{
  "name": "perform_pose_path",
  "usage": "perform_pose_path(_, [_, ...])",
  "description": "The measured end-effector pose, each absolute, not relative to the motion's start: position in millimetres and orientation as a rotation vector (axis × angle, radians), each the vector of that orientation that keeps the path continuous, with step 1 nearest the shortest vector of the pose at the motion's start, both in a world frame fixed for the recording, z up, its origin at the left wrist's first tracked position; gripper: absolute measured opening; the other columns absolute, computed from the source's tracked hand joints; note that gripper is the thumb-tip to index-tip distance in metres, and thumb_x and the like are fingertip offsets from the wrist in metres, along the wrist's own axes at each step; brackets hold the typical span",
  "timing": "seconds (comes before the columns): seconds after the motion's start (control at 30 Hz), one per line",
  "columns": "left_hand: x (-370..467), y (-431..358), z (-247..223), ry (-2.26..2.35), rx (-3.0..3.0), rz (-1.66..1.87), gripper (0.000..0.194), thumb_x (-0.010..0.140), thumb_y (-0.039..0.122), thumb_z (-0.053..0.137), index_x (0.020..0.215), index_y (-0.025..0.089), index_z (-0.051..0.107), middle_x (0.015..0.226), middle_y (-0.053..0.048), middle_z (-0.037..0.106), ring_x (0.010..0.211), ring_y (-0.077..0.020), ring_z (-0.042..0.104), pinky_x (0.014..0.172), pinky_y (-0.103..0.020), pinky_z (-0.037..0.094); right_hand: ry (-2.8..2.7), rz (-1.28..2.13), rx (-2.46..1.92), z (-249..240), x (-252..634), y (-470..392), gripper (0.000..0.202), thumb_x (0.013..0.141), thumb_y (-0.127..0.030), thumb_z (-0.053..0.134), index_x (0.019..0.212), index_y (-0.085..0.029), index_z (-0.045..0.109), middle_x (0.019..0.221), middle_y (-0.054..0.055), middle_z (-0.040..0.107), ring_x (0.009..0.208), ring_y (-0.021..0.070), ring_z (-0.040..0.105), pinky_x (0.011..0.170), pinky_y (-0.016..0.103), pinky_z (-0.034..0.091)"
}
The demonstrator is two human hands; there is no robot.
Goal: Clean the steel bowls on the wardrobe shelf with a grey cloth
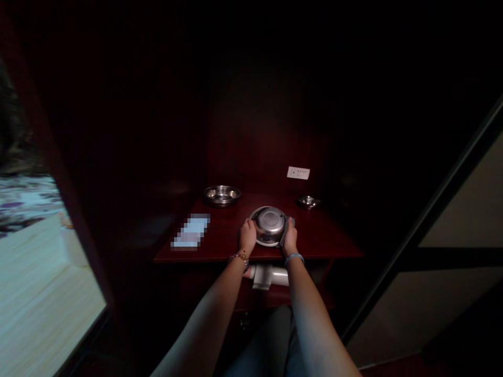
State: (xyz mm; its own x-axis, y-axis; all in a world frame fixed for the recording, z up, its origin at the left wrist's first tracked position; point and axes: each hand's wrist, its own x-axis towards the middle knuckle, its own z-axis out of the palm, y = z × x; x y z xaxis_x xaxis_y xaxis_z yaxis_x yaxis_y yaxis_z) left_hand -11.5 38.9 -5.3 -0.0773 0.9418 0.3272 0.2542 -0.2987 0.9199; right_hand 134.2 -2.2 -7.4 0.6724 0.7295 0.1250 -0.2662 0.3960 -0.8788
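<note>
An upside-down steel bowl [271, 221] is between my hands, above the dark red shelf [220, 243], with a paler rim showing around it. My left hand [248, 236] grips its left side, fingers closed. On the right side my right hand [290, 236] is closed on the bowl's edge, together with a grey cloth [282, 241]. A shallow steel dish [222, 195] sits at the back left of the shelf. At the back right stands a small steel bowl [308, 202].
A blurred-out flat pale item [192, 232] lies at the shelf's left. A white socket plate [298, 173] is on the back wall. Beneath the shelf is a white cylindrical object [280, 276]. Dark side walls rise left and right.
</note>
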Motion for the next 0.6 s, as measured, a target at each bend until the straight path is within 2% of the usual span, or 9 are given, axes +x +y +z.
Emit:
perform_pose_path(0.1, [-11.4,39.4,-4.7,1.237,1.464,1.484,0.030,0.097,0.028,0.035,0.110,0.018,0.060,0.104,-0.012,0.072,0.093,-0.0205,0.068,0.083,-0.030,0.049,-0.562,0.678,-0.947,-10.6,135.8,1.2,0.052,0.084,-0.057,0.056,0.097,-0.009,0.071,0.088,0.009,0.077,0.086,0.0205,0.069,0.080,0.028,0.053])
perform_pose_path(0.17, [-11.2,38.7,-4.2,1.158,1.417,1.504,0.029,0.097,0.031,0.039,0.114,0.019,0.059,0.108,-0.010,0.071,0.095,-0.0195,0.067,0.084,-0.029,0.051,-0.525,0.663,-0.922,-13.2,137.2,3.8,0.052,0.086,-0.057,0.053,0.101,-0.010,0.070,0.092,0.009,0.077,0.089,0.0197,0.070,0.084,0.029,0.053])
perform_pose_path(0.3, [-9.4,34.5,-3.5,1.093,1.421,1.377,0.034,0.097,0.039,0.040,0.114,0.018,0.061,0.104,-0.010,0.072,0.088,-0.0200,0.068,0.075,-0.029,0.054,-0.448,0.666,-0.865,-16.8,139.3,7.1,0.053,0.090,-0.057,0.045,0.107,-0.012,0.068,0.098,0.009,0.077,0.094,0.0186,0.070,0.089,0.031,0.054])
perform_pose_path(0.4, [-7.2,30.9,-2.3,1.022,1.418,1.300,0.043,0.097,0.046,0.042,0.129,0.020,0.056,0.113,-0.011,0.071,0.093,-0.0206,0.069,0.075,-0.029,0.055,-0.450,0.670,-0.826,-15.9,139.4,7.8,0.049,0.091,-0.054,0.043,0.108,-0.014,0.067,0.100,0.008,0.077,0.095,0.0175,0.071,0.092,0.032,0.053])
perform_pose_path(0.5, [-6.6,30.1,-0.8,0.933,1.374,1.258,0.059,0.096,0.053,0.042,0.145,0.021,0.041,0.137,-0.015,0.060,0.110,-0.0223,0.065,0.079,-0.029,0.055,-0.481,0.716,-0.791,-12.4,138.2,7.3,0.044,0.090,-0.050,0.046,0.107,-0.016,0.067,0.101,0.005,0.077,0.097,0.0163,0.070,0.095,0.032,0.052])
perform_pose_path(0.6, [-8.0,32.6,-0.6,0.939,1.328,1.231,0.064,0.097,0.055,0.039,0.150,0.019,0.034,0.150,-0.017,0.047,0.124,-0.0237,0.058,0.084,-0.030,0.054,-0.512,0.780,-0.800,-8.6,135.8,5.0,0.042,0.087,-0.050,0.053,0.102,-0.015,0.069,0.098,0.005,0.077,0.094,0.0170,0.071,0.093,0.032,0.053])
